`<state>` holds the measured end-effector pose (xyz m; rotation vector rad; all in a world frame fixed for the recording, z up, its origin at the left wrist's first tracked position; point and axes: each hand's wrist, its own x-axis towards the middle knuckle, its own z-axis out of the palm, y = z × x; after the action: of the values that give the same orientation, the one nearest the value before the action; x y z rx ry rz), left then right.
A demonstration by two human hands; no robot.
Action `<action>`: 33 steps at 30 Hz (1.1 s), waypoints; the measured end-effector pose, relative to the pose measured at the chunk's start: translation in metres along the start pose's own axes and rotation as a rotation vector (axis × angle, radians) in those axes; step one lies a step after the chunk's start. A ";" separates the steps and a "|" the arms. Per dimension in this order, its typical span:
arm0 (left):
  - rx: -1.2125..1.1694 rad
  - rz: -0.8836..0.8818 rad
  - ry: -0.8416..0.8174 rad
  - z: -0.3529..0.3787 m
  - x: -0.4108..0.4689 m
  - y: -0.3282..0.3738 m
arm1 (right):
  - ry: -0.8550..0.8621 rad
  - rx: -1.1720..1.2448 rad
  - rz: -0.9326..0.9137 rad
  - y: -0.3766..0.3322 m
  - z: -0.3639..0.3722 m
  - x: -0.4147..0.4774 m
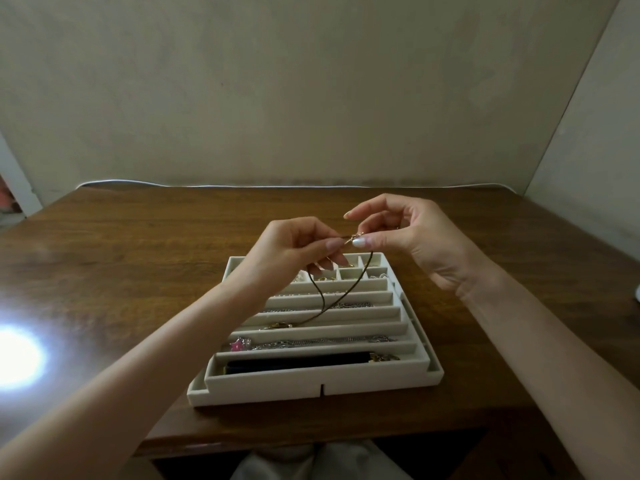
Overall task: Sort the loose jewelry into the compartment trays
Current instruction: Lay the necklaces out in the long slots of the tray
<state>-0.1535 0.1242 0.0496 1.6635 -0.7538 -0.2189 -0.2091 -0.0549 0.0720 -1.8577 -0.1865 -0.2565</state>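
Above the wooden table (138, 254) by a plain wall (277, 98), left hand (294, 247) and right hand (412, 237) pinch one necklace (367, 270).

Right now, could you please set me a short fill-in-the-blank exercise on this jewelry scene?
1. The star charm in the tray is ____ in colour.
2. The tray sits on a table made of ____.
3. The left hand and right hand pinch the cord necklace, so the hands holding it number ____.
Missing: pink; wood; two.
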 end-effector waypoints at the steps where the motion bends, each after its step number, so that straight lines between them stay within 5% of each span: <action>1: 0.002 0.007 0.003 -0.001 0.000 0.000 | -0.005 -0.001 0.001 0.001 -0.001 0.000; 15: -0.129 -0.009 0.015 0.001 -0.002 0.005 | -0.095 0.173 0.040 0.008 0.000 0.001; 24: 0.162 0.146 0.166 -0.001 0.002 -0.003 | -0.090 0.246 0.076 0.009 0.003 0.003; 33: -0.130 0.006 0.014 0.001 0.000 0.003 | -0.048 0.195 0.019 0.011 0.000 0.004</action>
<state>-0.1545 0.1232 0.0519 1.5384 -0.7194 -0.2467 -0.2025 -0.0584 0.0634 -1.6718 -0.2195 -0.1741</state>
